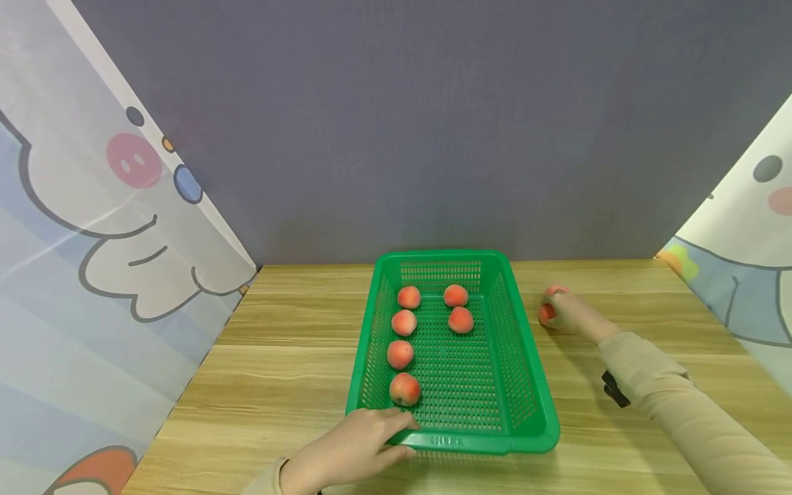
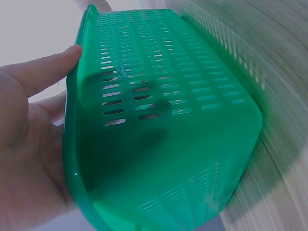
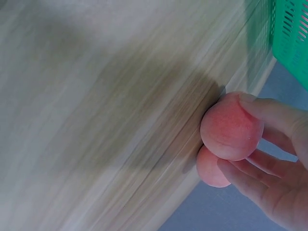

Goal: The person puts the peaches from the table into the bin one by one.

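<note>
A green plastic basket (image 1: 438,440) with slotted walls stands on the wooden table. Inside it, several peaches (image 1: 400,354) form a column along the left, and two more peaches (image 1: 460,320) sit at the upper right. My left hand (image 1: 355,443) holds the near rim at its left corner; in the left wrist view the thumb (image 2: 67,57) lies on the rim, with other fingers partly hidden behind. Right of the basket, my right hand (image 1: 572,315) pinches a peach (image 3: 231,127) between thumb and fingers, close to the table. A second peach (image 3: 211,168) lies right beside it.
A dark grey panel (image 1: 433,137) rises behind the wooden table (image 1: 278,371). Cartoon-printed sheets (image 1: 124,240) border it on the left and right. A black strap (image 1: 614,389) shows at the right sleeve.
</note>
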The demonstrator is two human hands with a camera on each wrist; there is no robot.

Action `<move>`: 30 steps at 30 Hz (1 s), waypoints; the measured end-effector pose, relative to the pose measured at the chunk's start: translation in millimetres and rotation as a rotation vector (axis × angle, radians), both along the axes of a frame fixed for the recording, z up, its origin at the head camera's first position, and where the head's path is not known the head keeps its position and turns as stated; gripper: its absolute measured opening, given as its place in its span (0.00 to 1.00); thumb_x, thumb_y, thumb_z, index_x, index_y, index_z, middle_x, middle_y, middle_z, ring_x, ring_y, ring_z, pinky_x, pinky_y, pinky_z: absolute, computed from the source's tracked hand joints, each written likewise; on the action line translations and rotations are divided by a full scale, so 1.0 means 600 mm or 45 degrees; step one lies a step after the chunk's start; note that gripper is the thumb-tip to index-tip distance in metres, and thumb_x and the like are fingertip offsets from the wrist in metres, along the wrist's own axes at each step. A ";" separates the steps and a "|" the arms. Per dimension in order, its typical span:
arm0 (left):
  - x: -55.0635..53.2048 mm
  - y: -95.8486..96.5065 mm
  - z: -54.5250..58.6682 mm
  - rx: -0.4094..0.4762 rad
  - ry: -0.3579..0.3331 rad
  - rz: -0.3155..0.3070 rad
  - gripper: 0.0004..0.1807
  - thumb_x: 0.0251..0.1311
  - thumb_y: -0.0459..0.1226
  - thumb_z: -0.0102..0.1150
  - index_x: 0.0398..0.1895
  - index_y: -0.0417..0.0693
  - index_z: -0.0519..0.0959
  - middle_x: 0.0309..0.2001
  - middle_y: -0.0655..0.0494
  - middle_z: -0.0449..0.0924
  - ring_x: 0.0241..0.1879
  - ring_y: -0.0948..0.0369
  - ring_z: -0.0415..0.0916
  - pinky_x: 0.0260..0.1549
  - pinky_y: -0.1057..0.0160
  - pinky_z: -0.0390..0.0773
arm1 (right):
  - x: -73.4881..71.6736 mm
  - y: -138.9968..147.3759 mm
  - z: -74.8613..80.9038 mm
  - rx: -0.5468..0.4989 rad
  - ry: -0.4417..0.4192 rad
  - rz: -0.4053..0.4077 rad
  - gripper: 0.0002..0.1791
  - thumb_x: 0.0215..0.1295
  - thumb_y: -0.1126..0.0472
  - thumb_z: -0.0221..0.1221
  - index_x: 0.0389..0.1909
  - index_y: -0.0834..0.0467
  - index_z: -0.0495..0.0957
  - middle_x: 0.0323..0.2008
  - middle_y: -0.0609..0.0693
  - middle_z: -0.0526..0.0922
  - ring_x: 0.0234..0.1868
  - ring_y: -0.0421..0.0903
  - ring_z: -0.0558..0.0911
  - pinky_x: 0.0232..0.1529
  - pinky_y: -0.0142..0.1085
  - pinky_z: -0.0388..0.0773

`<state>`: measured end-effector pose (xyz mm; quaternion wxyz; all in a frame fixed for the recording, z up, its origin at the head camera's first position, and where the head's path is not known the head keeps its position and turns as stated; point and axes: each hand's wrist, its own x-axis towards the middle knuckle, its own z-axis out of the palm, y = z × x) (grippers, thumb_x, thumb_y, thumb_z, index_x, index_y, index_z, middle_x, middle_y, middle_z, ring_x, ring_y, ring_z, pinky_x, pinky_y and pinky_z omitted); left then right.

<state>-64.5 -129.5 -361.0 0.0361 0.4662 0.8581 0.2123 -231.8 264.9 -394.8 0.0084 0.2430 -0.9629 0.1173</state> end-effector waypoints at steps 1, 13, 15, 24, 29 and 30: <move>0.000 0.000 0.000 -0.001 0.000 0.000 0.12 0.58 0.42 0.53 0.43 0.49 0.74 0.39 0.62 0.78 0.34 0.73 0.74 0.30 0.79 0.70 | 0.000 0.000 0.000 -0.001 -0.004 -0.001 0.12 0.44 0.72 0.64 0.31 0.72 0.75 0.24 0.54 0.74 0.25 0.46 0.71 0.27 0.37 0.70; 0.000 0.001 0.001 -0.018 0.008 0.003 0.12 0.58 0.43 0.53 0.43 0.50 0.74 0.38 0.63 0.78 0.34 0.74 0.73 0.30 0.78 0.70 | 0.002 0.008 -0.004 0.003 0.055 -0.033 0.11 0.42 0.70 0.65 0.28 0.69 0.75 0.26 0.58 0.74 0.29 0.53 0.75 0.31 0.42 0.73; 0.000 0.001 0.001 -0.022 0.007 0.006 0.12 0.58 0.43 0.53 0.43 0.50 0.74 0.38 0.63 0.77 0.34 0.73 0.73 0.30 0.77 0.70 | 0.004 0.009 -0.001 -0.009 0.057 -0.053 0.16 0.43 0.69 0.65 0.33 0.72 0.75 0.29 0.64 0.75 0.32 0.58 0.76 0.33 0.45 0.73; 0.001 0.001 0.002 -0.020 -0.010 -0.002 0.12 0.59 0.43 0.52 0.43 0.49 0.74 0.39 0.62 0.78 0.34 0.73 0.74 0.31 0.78 0.70 | 0.014 0.013 0.020 -0.099 0.124 -0.001 0.10 0.43 0.71 0.62 0.30 0.67 0.76 0.30 0.59 0.75 0.35 0.57 0.76 0.36 0.46 0.73; 0.001 0.000 0.002 -0.025 -0.014 0.000 0.12 0.59 0.43 0.52 0.43 0.49 0.74 0.39 0.62 0.78 0.34 0.73 0.74 0.31 0.78 0.71 | 0.017 0.009 0.034 -0.070 0.120 -0.021 0.14 0.41 0.73 0.64 0.33 0.68 0.76 0.29 0.60 0.75 0.32 0.56 0.76 0.34 0.45 0.74; 0.001 0.000 0.002 -0.025 -0.012 0.002 0.12 0.59 0.43 0.52 0.43 0.49 0.74 0.39 0.62 0.78 0.34 0.73 0.74 0.31 0.77 0.71 | 0.018 0.008 0.037 -0.062 0.116 -0.022 0.14 0.41 0.74 0.64 0.33 0.68 0.76 0.29 0.59 0.75 0.32 0.55 0.76 0.33 0.44 0.74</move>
